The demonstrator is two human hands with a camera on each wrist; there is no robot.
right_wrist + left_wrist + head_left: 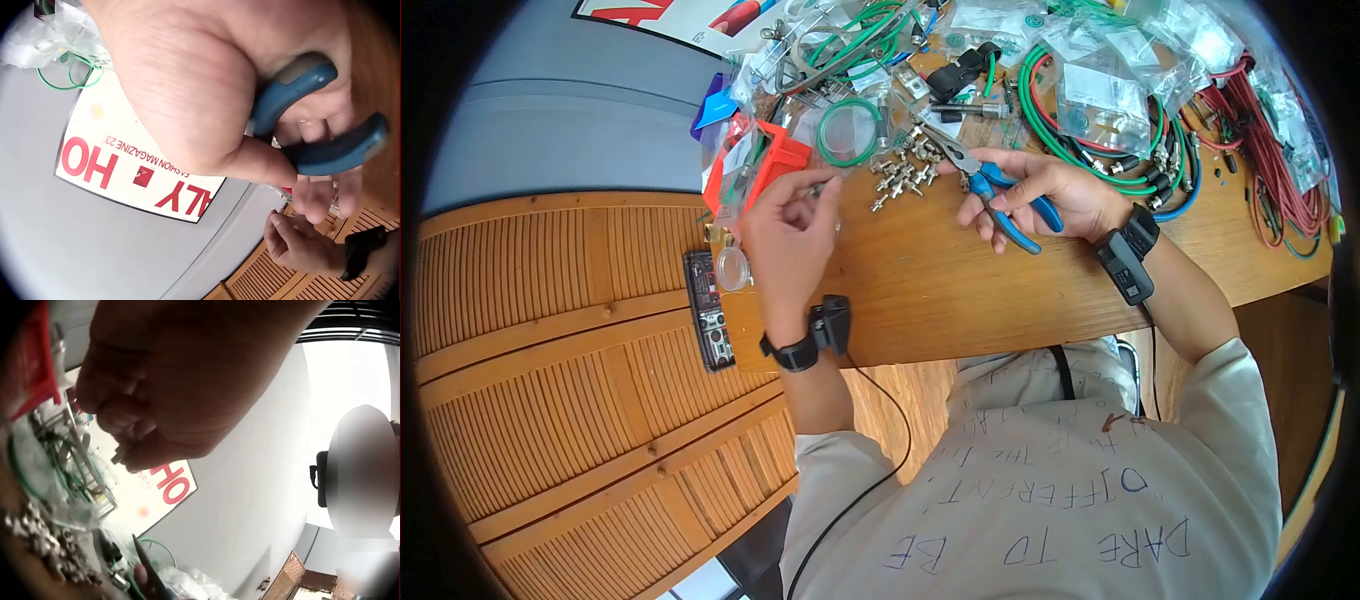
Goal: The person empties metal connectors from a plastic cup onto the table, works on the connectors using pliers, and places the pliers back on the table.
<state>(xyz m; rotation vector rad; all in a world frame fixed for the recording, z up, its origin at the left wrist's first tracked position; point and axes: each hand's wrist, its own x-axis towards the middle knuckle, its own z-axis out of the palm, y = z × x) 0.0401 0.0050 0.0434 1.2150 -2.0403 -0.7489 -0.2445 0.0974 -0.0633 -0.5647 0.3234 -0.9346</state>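
Seemingly preparing, my left hand (792, 228) at ten o'clock pinches a metal piece (119, 454); right hand (1072, 190), one o'clock, grips needle-nose pliers (990, 180); aligning likely follows.

Your wooden table (920, 300) is packed along its far side!
Small metal connectors (897, 186) lie heaped before you, green cables (1032, 118) coil to their right, red cables (1280, 160) bunch farther right.

Small piece (119, 454) in left hand (790, 225) partly hidden; head view cuts poster (688, 24).
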